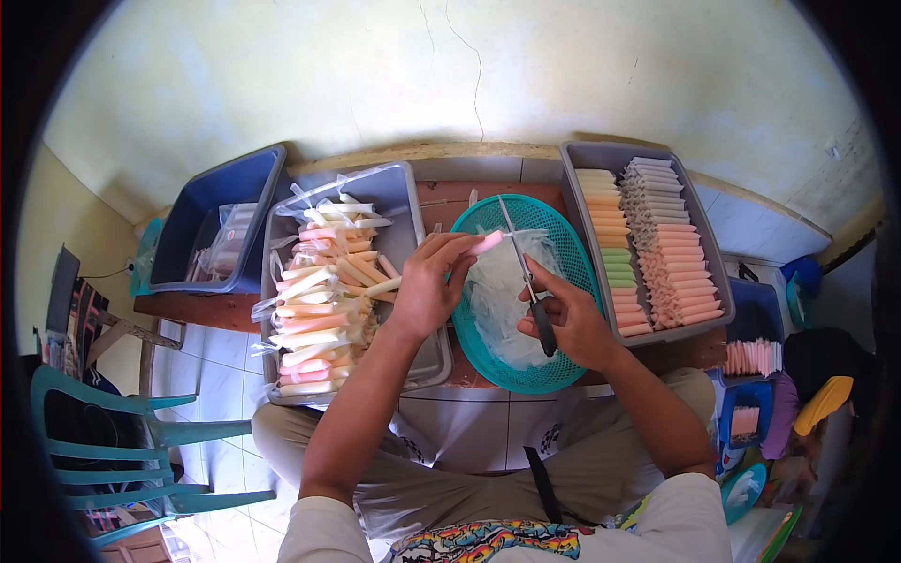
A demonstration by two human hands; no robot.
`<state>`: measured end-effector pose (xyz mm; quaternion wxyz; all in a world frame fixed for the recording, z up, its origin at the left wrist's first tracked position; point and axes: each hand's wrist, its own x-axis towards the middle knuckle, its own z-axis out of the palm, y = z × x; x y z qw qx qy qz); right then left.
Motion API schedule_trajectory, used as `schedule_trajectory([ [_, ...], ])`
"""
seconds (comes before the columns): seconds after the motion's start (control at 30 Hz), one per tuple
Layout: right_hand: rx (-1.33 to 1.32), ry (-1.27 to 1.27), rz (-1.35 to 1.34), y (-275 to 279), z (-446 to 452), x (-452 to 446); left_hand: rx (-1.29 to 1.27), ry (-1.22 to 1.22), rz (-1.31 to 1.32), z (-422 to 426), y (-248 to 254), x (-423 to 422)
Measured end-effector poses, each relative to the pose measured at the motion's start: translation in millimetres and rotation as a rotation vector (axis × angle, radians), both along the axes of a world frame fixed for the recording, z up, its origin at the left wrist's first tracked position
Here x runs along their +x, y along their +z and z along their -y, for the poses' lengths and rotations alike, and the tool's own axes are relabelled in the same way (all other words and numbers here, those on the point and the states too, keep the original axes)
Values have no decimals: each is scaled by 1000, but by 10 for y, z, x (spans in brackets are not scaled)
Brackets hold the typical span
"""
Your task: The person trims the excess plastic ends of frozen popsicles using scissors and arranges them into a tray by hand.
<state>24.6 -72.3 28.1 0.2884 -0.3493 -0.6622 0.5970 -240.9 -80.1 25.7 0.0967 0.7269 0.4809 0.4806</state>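
Observation:
Over the left edge of a teal basket (571, 364), my left hand (436, 281) is closed on a pink tube (485, 244) filled and wrapped in clear plastic. Black-handled scissors (542, 324) are in my right hand (572, 324), their blades pointing up and partly apart beside the tube's tip. Clear plastic scraps (507, 319) lie in the basket below. To the left, a grey tub (404, 211) holds a loose pile of cream, orange and pink tubes (314, 310). On the right, another grey tub (587, 161) holds neat rows of tubes (680, 253).
A dark blue tub (174, 239) with plastic-wrapped packs stands at the far left. Below it is a teal plastic chair (113, 450). Further blue containers (751, 310) and a yellow item (823, 403) are at the right. The wall (450, 84) rises behind the wooden bench (450, 194).

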Motion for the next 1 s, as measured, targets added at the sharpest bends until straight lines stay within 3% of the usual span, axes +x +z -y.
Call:
schedule_trajectory([
  [0.47,35,-3,22,11,1,4,-29,-22,59,29,18,45],
  [1.0,6,2,108,72,10,-29,24,11,-51,-16,-24,15],
])
